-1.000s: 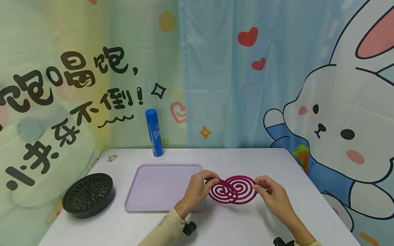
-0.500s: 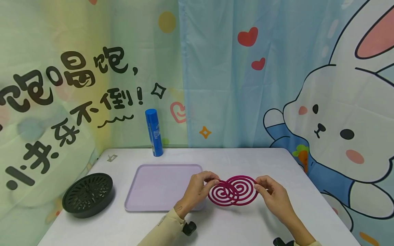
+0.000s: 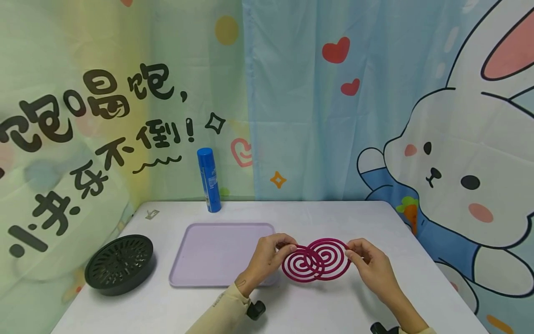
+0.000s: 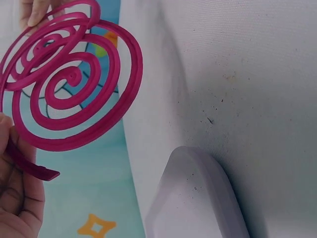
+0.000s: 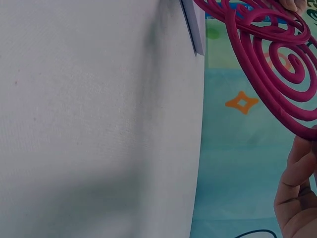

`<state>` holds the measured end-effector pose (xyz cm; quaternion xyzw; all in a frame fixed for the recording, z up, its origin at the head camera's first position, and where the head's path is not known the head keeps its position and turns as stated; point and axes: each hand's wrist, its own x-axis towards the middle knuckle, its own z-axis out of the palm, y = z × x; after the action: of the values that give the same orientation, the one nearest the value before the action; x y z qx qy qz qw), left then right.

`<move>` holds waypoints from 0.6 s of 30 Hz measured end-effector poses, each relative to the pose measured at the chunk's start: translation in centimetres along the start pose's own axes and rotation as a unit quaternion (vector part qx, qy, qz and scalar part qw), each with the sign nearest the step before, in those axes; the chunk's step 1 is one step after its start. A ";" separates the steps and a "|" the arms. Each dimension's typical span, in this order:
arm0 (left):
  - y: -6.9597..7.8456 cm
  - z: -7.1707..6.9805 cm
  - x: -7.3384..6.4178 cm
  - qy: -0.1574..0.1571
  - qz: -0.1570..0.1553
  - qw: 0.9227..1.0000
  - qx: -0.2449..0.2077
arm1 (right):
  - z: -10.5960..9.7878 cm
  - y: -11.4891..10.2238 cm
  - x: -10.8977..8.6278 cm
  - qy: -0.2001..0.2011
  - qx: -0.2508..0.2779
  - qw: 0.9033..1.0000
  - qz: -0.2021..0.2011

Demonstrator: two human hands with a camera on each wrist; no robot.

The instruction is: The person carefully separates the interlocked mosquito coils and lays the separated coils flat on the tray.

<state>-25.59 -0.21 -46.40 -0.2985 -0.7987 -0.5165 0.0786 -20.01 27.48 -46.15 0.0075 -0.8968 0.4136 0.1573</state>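
Observation:
Two magenta mosquito coils, partly overlapped and linked through each other, are held up above the table in the head view. The left hand [image 3: 269,257] pinches the outer end of the left coil [image 4: 136,74] between thumb and fingers. A short free end sticks out below that grip in the left wrist view. On the other side, the right hand [image 3: 371,262] pinches the outer edge of the right coil [image 5: 257,87]. The spirals cross in the middle, between the hands. Fingertips cover part of both outer rings.
A lilac tray [image 3: 221,255] lies left of the coils, partly behind the left forearm. At the table's left edge stands a black slotted round coil holder [image 3: 118,264]. A blue spray can [image 3: 209,181] and a small metal stand [image 3: 152,214] are at the back.
The coils have spread slightly apart, with the left one tilting lower. The right hand has shifted a little to the right; the left hand has barely moved. Both grips stay the same.

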 end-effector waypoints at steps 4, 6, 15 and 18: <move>0.2 -0.1 0.0 0.001 -0.001 1.000 0.003 | -0.2 -0.3 0.1 -0.002 0.006 1.000 0.003; 0.3 -0.1 0.0 0.000 -0.005 1.000 0.004 | -0.2 -0.3 0.1 -0.003 0.007 1.000 0.006; 0.4 -0.2 0.1 -0.027 -0.024 0.999 0.001 | -0.3 -0.3 0.1 -0.002 0.009 1.000 0.004; 0.4 -0.2 0.1 -0.038 -0.019 0.999 0.003 | -0.4 -0.4 0.1 -0.002 0.013 1.000 0.007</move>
<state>-25.52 -0.26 -45.92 -0.3021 -0.8085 -0.5035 0.0393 -19.91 27.54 -45.61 0.0038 -0.8919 0.4259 0.1523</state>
